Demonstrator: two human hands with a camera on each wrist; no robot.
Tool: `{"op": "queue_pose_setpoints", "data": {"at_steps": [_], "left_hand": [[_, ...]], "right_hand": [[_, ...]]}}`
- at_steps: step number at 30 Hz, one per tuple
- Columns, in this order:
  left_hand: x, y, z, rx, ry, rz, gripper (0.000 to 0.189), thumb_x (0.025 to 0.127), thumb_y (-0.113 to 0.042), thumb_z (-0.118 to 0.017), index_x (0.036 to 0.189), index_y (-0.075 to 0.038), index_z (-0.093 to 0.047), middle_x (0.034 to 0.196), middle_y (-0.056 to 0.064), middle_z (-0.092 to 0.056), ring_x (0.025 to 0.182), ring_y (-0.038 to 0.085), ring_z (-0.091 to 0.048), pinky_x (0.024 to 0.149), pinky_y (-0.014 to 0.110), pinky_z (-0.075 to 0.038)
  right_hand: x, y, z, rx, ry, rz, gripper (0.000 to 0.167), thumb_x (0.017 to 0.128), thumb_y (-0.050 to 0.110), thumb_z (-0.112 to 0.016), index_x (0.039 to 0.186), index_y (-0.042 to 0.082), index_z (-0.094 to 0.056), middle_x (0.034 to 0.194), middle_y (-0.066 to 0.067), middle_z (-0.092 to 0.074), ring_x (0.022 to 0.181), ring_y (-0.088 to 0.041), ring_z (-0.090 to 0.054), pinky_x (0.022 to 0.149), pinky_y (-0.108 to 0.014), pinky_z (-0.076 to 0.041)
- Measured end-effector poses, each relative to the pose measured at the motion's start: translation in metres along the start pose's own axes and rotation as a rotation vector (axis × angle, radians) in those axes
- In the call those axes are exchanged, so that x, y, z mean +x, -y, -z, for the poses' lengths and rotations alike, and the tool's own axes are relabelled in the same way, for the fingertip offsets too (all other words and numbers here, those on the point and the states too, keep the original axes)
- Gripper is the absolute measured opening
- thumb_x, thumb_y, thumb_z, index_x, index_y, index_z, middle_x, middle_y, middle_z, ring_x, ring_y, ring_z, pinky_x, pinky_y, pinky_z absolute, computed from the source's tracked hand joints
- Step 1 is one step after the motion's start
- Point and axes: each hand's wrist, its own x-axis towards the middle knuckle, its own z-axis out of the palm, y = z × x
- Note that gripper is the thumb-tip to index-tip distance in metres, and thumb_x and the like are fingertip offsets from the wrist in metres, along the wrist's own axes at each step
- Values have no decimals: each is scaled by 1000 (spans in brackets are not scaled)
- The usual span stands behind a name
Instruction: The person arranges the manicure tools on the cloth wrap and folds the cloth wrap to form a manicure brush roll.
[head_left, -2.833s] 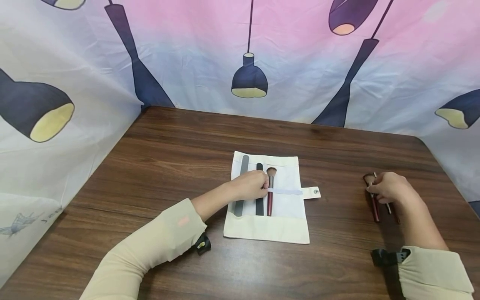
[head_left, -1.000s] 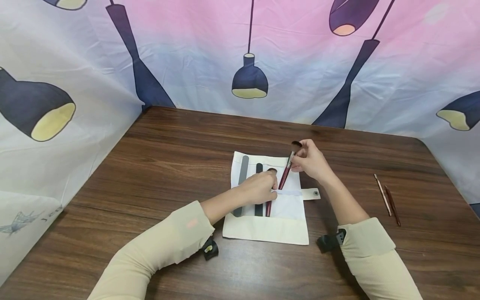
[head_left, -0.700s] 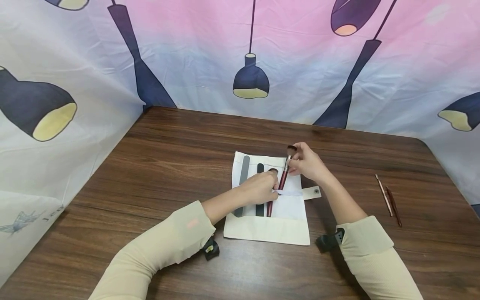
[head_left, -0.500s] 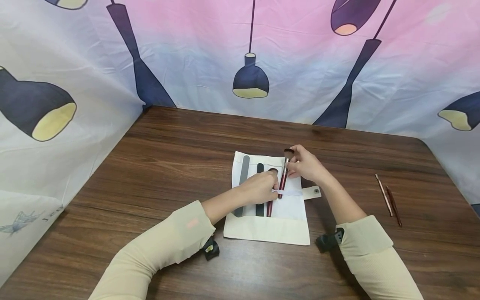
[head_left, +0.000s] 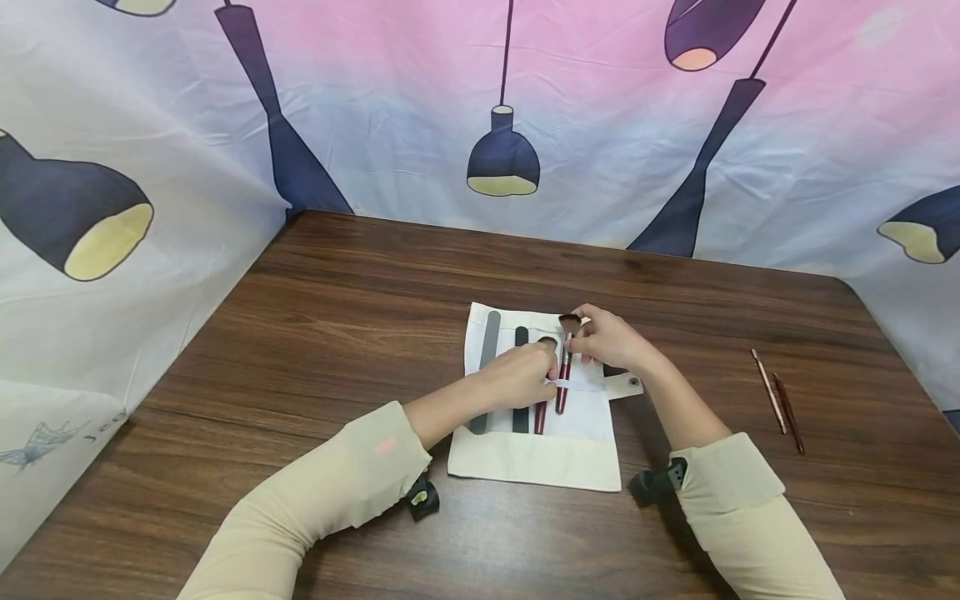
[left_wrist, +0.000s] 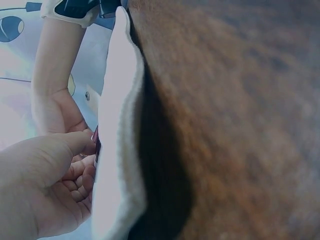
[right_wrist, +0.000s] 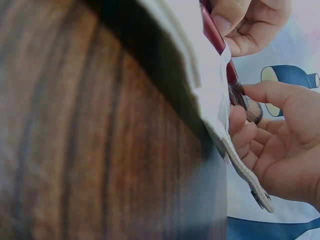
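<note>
On the wooden table (head_left: 360,292), the right hand (head_left: 613,343) pinches a brush (head_left: 565,370), now deeper under the pouch's (head_left: 534,461) band (head_left: 588,385), which the left hand (head_left: 516,377) pinches, so stowing seems nearer.

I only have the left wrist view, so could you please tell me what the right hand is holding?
Observer: The right hand pinches a slim brush with a dark red handle and silver ferrule.
Operator: Thank you; what lies on the left part of the rectangular cream cloth pouch?
Observer: A long, flat grey strip and a long, flat black strip, side by side.
Operator: And is anything lying off the pouch?
Observer: Yes, a thin pale pink stick and a thin reddish-brown stick lie on the brown wood-grained table, to the pouch's right.
</note>
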Motion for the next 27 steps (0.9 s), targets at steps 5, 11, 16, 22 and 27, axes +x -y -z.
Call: {"op": "queue_pose_setpoints", "data": {"at_steps": [5, 11, 16, 22, 27], "left_hand": [[0, 0, 0, -1, 3, 2, 9, 83, -12, -65, 87, -5, -63, 83, -1, -54, 67, 10, -49, 56, 20, -39], [0, 0, 0, 4, 0, 5, 9, 83, -13, -65, 88, -5, -63, 84, 0, -54, 68, 11, -49, 57, 20, -40], [-1, 0, 0, 5, 5, 8, 9, 84, -13, -64, 88, -6, -63, 86, 0, -55, 71, 11, -49, 59, 20, -40], [-1, 1, 1, -9, -9, -7, 4, 83, -10, -63, 83, -6, -62, 87, 1, -53, 70, 11, -48, 59, 20, -40], [-1, 0, 1, 8, -8, -8, 5, 83, -10, -63, 85, -6, -62, 86, 0, -53, 72, 11, -48, 61, 20, -40]], "right_hand": [[-2, 3, -1, -24, 49, -7, 57, 86, 11, -59, 133, -6, -32, 83, -11, -58, 62, -19, -53, 54, -29, -41], [-3, 4, -1, -64, 50, -13, 58, 86, 14, -61, 133, -7, -33, 92, -14, -59, 71, -21, -55, 60, -30, -42], [-5, 6, -2, -81, 126, 18, 58, 85, 16, -62, 129, -10, -36, 95, -16, -60, 73, -21, -53, 59, -30, -40], [-8, 9, -3, -81, 163, 49, 43, 82, 15, -64, 114, -8, -45, 79, -10, -57, 58, -14, -43, 53, -26, -34], [-7, 9, -5, -138, 141, 4, 43, 81, 12, -64, 116, -6, -46, 77, -8, -54, 60, -14, -43, 55, -26, -35]]}}
